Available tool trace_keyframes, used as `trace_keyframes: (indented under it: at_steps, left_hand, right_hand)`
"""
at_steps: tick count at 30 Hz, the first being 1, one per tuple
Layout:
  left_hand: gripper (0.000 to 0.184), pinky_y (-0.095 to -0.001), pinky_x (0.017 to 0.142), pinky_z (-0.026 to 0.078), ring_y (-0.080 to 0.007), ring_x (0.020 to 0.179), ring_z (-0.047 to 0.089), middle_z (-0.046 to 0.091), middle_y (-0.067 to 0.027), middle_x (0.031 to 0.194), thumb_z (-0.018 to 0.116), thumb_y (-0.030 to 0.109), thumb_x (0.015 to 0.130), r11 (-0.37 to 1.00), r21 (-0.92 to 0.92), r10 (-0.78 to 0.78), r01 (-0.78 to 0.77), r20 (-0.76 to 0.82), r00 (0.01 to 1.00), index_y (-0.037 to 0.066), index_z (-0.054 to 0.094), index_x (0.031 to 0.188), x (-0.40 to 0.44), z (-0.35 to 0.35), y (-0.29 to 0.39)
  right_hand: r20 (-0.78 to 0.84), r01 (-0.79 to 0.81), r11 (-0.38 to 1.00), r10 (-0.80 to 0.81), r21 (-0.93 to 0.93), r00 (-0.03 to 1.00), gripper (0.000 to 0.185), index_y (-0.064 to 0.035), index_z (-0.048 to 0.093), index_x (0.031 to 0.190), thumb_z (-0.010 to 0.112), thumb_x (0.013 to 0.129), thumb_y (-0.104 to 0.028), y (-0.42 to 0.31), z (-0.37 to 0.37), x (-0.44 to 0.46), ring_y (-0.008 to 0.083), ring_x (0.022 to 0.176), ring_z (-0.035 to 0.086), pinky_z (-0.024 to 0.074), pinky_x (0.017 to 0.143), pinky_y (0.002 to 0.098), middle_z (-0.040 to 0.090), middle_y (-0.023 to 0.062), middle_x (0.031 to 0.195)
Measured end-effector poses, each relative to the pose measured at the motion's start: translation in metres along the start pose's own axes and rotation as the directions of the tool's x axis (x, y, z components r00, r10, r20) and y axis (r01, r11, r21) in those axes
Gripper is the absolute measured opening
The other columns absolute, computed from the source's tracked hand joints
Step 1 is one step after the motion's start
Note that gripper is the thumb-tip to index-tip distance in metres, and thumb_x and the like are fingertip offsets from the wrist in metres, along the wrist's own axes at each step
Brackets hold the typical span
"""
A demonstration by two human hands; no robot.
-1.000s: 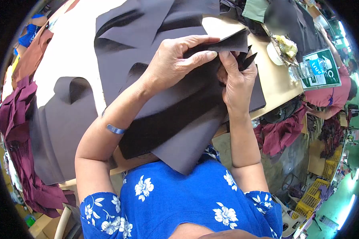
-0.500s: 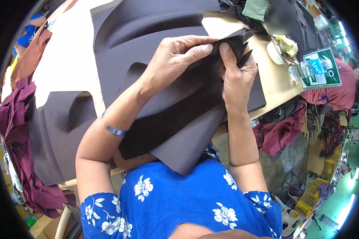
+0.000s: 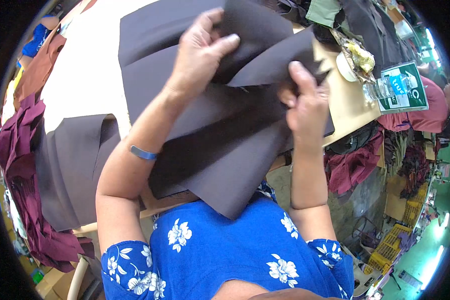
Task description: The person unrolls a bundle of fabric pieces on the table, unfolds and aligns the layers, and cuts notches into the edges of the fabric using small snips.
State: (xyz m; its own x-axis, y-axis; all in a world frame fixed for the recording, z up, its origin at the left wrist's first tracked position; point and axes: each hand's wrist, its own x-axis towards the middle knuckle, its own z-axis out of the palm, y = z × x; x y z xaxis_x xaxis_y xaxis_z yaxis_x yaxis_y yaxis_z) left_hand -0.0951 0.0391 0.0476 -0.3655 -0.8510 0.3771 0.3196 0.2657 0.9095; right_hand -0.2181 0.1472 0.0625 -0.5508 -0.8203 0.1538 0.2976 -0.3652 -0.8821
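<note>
Dark brown-black fabric pieces (image 3: 235,145) lie layered over the pale table in front of me, their lower corner hanging against my blue shirt. My left hand (image 3: 197,55) is at the upper left of a lifted fabric piece (image 3: 257,27), its thumb in front and its fingertips partly hidden at the cloth's edge. To the right, my right hand (image 3: 307,102) grips the gathered edge of the dark fabric, fingers curled and thumb pointing up. Slight blur covers both hands. A loose fold (image 3: 280,57) stands up between them.
More dark fabric (image 3: 75,170) lies at the left, beside maroon cloth strips (image 3: 27,185). A water bottle (image 3: 385,87) rests by a green-and-white packet (image 3: 410,97) at the table's right, near a bowl (image 3: 346,67). Yellow crates (image 3: 390,245) stand on the floor.
My hands have moved apart; the left went up and left, the right slightly down and right. The bunched upper edge of the fabric has spread into separate raised folds.
</note>
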Motion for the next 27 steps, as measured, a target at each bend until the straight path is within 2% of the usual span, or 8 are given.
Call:
trace_keyframes:
  at_steps: [3,5,9,13,17,23,26,27]
  left_hand:
    - [0.039,-0.0267,0.081,0.046,-0.0156,0.094,0.055,0.056,-0.0121,0.106,0.055,0.001,0.080,0.982,0.083,0.174,-0.167,-0.079,0.982,0.002,0.047,0.118,0.014,-0.028,0.037]
    - [0.050,-0.0300,0.084,0.047,-0.0197,0.099,0.055,0.052,-0.0147,0.119,0.050,-0.005,0.079,0.961,0.115,0.262,-0.252,-0.077,0.962,0.004,0.040,0.127,0.021,-0.044,0.071]
    - [0.051,-0.0298,0.088,0.043,-0.0186,0.101,0.053,0.053,-0.0109,0.116,0.055,-0.002,0.078,0.962,0.115,0.246,-0.247,0.019,0.969,0.003,0.039,0.126,0.040,-0.110,0.067]
    - [0.015,-0.0195,0.082,0.038,-0.0054,0.087,0.052,0.062,0.0018,0.092,0.054,0.005,0.083,0.811,0.532,0.291,-0.245,-0.004,0.957,0.006,0.065,0.093,0.046,-0.138,0.055]
    - [0.016,-0.0181,0.076,0.040,-0.0048,0.082,0.052,0.061,0.0022,0.086,0.051,0.006,0.085,0.847,0.524,0.184,-0.090,-0.130,0.974,0.007,0.066,0.093,0.044,-0.143,0.042]
    - [0.017,-0.0195,0.076,0.042,-0.0061,0.083,0.053,0.061,-0.0004,0.091,0.053,0.006,0.085,0.868,0.492,0.146,-0.069,-0.120,0.982,0.005,0.064,0.098,0.046,-0.154,0.037]
    - [0.024,-0.0198,0.077,0.042,-0.0079,0.085,0.055,0.060,-0.0037,0.096,0.058,0.008,0.081,0.960,0.276,0.074,-0.041,-0.110,0.991,0.005,0.060,0.105,0.040,-0.142,0.044]
    - [0.028,-0.0205,0.079,0.042,-0.0090,0.087,0.055,0.059,-0.0048,0.099,0.060,0.009,0.079,0.917,0.388,0.133,-0.097,-0.068,0.989,0.005,0.059,0.106,0.038,-0.136,0.048]
  right_hand:
    - [-0.193,0.041,0.959,-0.098,-0.280,0.976,0.022,-0.0077,0.061,0.094,0.060,0.073,-0.008,-0.026,-0.047,0.009,0.0101,0.063,0.056,0.0412,0.045,0.0199,0.060,0.0025,0.086]
    - [-0.335,0.117,0.967,-0.190,-0.225,0.923,0.022,0.0007,0.061,0.091,0.058,0.073,-0.013,-0.051,-0.059,0.018,0.0139,0.067,0.059,0.0477,0.055,0.0231,0.062,0.0058,0.083]
    - [-0.278,0.090,0.992,-0.112,-0.091,0.954,0.025,0.0034,0.058,0.096,0.056,0.075,-0.010,-0.088,-0.107,0.033,0.0192,0.074,0.061,0.0497,0.070,0.0290,0.061,0.0105,0.088]
    - [-0.243,0.147,0.971,-0.191,-0.187,0.951,0.024,0.0036,0.057,0.096,0.057,0.075,-0.007,-0.100,-0.122,0.040,0.0193,0.076,0.061,0.0501,0.071,0.0293,0.061,0.0100,0.090]
    - [-0.241,0.221,0.952,-0.271,-0.214,0.932,0.021,0.0014,0.058,0.094,0.059,0.074,-0.005,-0.101,-0.134,0.052,0.0177,0.074,0.061,0.0506,0.069,0.0283,0.061,0.0082,0.087]
    - [-0.273,0.164,0.960,-0.224,-0.225,0.936,0.023,0.0019,0.056,0.099,0.057,0.077,-0.004,-0.105,-0.165,0.064,0.0197,0.082,0.061,0.0513,0.074,0.0315,0.061,0.0103,0.095]
    - [-0.227,0.177,0.965,-0.219,-0.193,0.949,0.025,0.0013,0.056,0.100,0.059,0.076,-0.005,-0.106,-0.165,0.069,0.0195,0.081,0.061,0.0511,0.073,0.0305,0.061,0.0095,0.096]
    - [-0.264,0.185,0.954,-0.246,-0.235,0.933,0.026,0.0009,0.056,0.100,0.060,0.075,-0.005,-0.106,-0.163,0.070,0.0195,0.081,0.061,0.0509,0.073,0.0301,0.061,0.0090,0.095]
